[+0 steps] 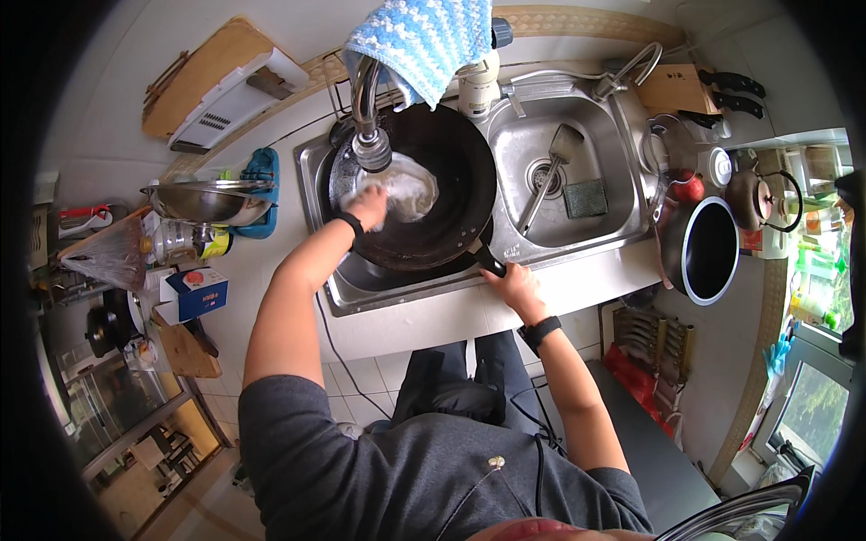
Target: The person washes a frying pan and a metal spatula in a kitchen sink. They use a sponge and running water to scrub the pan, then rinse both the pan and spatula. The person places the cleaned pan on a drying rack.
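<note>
A large dark wok [446,237] rests over the left sink basin [379,283], with foamy water [414,189] pooled inside. My right hand [517,287] grips its black handle [490,260] near the counter's front edge. Inside the wok, at the left of the foam, my left hand [371,205] is bent down against the wall. Motion blur and the fingers' angle hide whether it holds something pale. Just above that hand hangs the metal faucet [372,150], a blue-and-white knitted cloth [423,47] draped over its upper part.
In the right basin [609,216] lie a metal spatula [551,169] and a green scouring pad [586,198]. A white bottle [477,91] stands behind the sinks. Rightward are a black pot [700,250], a kettle [747,199] and a knife block [676,88]. Metal bowls [210,203] sit left.
</note>
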Demonstrator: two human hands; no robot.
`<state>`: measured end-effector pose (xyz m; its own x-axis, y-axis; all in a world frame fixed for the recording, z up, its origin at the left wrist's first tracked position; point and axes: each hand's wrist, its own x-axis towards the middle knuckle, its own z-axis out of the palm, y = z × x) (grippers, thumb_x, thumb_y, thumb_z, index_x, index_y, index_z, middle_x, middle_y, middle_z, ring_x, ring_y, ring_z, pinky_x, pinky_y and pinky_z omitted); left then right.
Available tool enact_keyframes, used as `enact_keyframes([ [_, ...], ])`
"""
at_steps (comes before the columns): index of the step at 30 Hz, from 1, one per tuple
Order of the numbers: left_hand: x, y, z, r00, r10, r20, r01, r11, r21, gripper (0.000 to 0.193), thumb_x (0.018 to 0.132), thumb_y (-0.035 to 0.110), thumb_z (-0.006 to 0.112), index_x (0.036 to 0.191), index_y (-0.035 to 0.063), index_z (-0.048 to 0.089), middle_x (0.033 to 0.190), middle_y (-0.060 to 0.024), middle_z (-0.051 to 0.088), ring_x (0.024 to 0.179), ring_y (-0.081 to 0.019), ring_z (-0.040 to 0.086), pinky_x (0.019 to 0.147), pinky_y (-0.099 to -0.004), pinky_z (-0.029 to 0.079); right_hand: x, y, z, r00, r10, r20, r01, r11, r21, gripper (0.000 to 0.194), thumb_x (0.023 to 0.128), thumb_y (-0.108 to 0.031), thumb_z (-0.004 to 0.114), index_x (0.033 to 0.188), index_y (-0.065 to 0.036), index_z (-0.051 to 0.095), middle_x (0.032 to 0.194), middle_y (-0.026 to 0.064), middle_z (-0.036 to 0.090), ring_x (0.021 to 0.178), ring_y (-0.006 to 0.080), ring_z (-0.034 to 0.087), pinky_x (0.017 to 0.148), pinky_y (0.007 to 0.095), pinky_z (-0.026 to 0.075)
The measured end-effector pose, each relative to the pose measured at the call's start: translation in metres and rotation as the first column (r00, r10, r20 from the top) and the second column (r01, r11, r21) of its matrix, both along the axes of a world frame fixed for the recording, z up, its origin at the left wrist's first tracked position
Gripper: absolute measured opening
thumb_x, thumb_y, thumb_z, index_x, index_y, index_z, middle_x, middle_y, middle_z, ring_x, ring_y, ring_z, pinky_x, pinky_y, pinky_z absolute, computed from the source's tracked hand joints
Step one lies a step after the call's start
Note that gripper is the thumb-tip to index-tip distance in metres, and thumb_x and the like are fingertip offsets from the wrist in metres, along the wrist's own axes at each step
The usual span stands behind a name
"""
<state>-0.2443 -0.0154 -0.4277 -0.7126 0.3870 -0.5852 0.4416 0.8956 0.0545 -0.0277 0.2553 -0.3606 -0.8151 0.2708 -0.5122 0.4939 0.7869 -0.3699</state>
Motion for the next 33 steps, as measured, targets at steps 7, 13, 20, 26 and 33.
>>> enact_keyframes([
  [7,-0.086,0.069,-0.003,0.708,0.359,-0.609,-0.065,0.891,0.449,0.016,0.085,0.008,0.039,0.101,0.0059,0.038,0.104,-0.0232,0.043,0.085,-0.0432,0.054,0.071,-0.0508,0.045,-0.001,0.003,0.0,1.0,0.004,0.015,-0.004,1.0,-0.024,0.052,0.071,-0.053,0.062,0.079,-0.001,0.063,0.071,0.0203,0.062,0.069,0.0358,0.061,0.065,0.0423,0.049],
  [13,-0.057,0.163,-0.001,0.885,0.443,-0.145,-0.179,0.609,0.773,0.022,0.082,0.004,0.038,0.104,0.0043,0.032,0.106,-0.0282,0.04,0.084,-0.0504,0.05,0.073,-0.055,0.043,-0.002,0.002,-0.004,1.0,0.004,0.008,-0.003,1.0,-0.013,0.052,0.071,-0.052,0.062,0.08,-0.001,0.062,0.072,0.0206,0.062,0.071,0.0358,0.061,0.065,0.0425,0.049],
  [20,0.064,0.158,0.002,0.954,0.163,0.253,-0.296,0.662,0.689,0.029,0.083,0.011,0.038,0.11,0.0049,0.029,0.115,-0.03,0.039,0.098,-0.0505,0.045,0.083,-0.0531,0.039,-0.001,-0.003,-0.007,1.0,-0.024,0.009,0.024,0.999,0.041,0.055,0.07,-0.054,0.062,0.081,0.0,0.063,0.076,0.0232,0.062,0.075,0.0383,0.061,0.069,0.0445,0.049],
  [26,0.101,0.05,0.037,0.966,-0.019,0.259,-0.037,0.977,0.212,0.029,0.082,0.011,0.041,0.109,0.0041,0.034,0.115,-0.0254,0.044,0.1,-0.043,0.051,0.083,-0.0478,0.041,0.0,-0.003,-0.003,1.0,-0.021,0.003,0.021,1.0,0.011,0.059,0.071,-0.056,0.06,0.083,0.002,0.063,0.079,0.0238,0.062,0.078,0.038,0.061,0.071,0.0434,0.049],
  [33,0.11,0.098,0.041,0.939,0.28,0.199,-0.333,0.883,0.331,0.031,0.08,0.011,0.049,0.108,0.0003,0.041,0.11,-0.024,0.047,0.096,-0.0433,0.053,0.081,-0.0482,0.045,-0.002,0.0,-0.006,1.0,-0.008,0.016,0.007,1.0,0.013,0.063,0.072,-0.057,0.059,0.085,0.004,0.062,0.081,0.0255,0.062,0.08,0.0386,0.061,0.071,0.0431,0.049],
])
